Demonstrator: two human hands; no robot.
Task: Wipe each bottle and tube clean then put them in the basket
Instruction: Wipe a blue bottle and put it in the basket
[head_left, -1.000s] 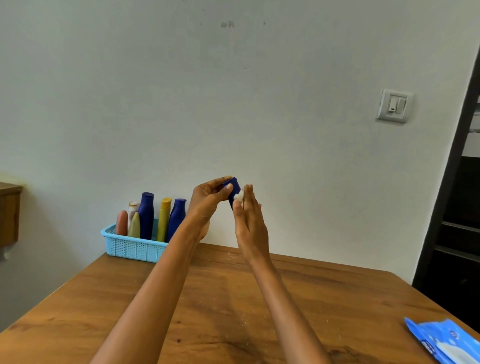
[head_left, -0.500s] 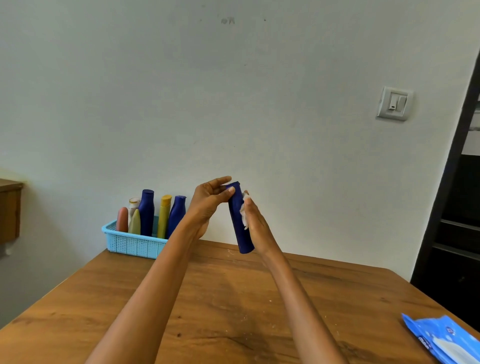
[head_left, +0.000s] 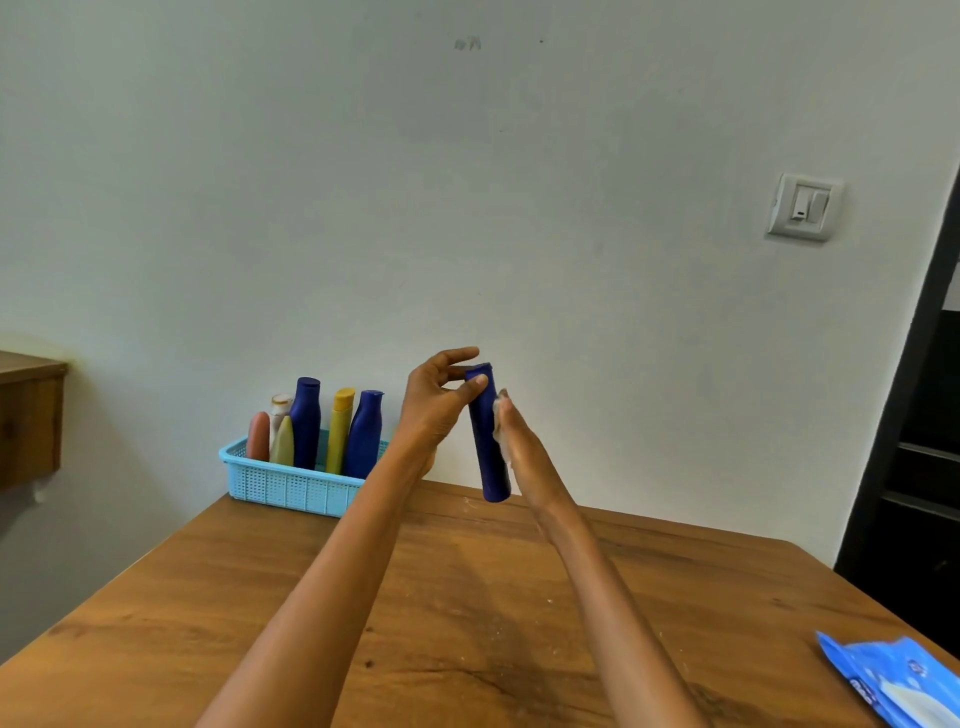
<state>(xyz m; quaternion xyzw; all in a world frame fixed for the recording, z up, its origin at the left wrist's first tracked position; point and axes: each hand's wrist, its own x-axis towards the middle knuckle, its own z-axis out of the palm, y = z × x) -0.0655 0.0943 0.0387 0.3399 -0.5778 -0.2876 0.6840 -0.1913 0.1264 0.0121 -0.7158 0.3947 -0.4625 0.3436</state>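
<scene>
1. A dark blue tube (head_left: 487, 441) is held nearly upright in mid-air at frame centre, above the far edge of the worktop (head_left: 467, 597), its lower end just over the wood.
2. The tube's top end is pinched by the left hand (head_left: 439, 400): thumb in front, fingers curled behind, so the grip is clamped on the tube.
3. The right hand (head_left: 522, 447) is laid flat against the tube's right side, fingers straight and together; a white wipe (head_left: 500, 415) is pressed between palm and tube, only partly seen.
4. Both forearms are stretched up from the lower edge of the frame.
5. A light blue basket (head_left: 291, 486) is set at the far left corner of the worktop, left of centre in the frame, against the wall (head_left: 467, 208).
6. Six bottles and tubes are stood upright in it: an orange-pink one (head_left: 258, 436), a pale cream one (head_left: 284, 441), a white one with a tan cap (head_left: 280, 405), a tall dark blue bottle (head_left: 305, 421), a yellow bottle (head_left: 340, 428), another dark blue bottle (head_left: 365, 434).
7. A blue wipes packet (head_left: 893, 680) is seen at lower right, cut off by the frame.
8. A light switch (head_left: 804, 206) is mounted on the wall at upper right.
9. A wooden shelf (head_left: 28, 415) is seen at the left edge.
</scene>
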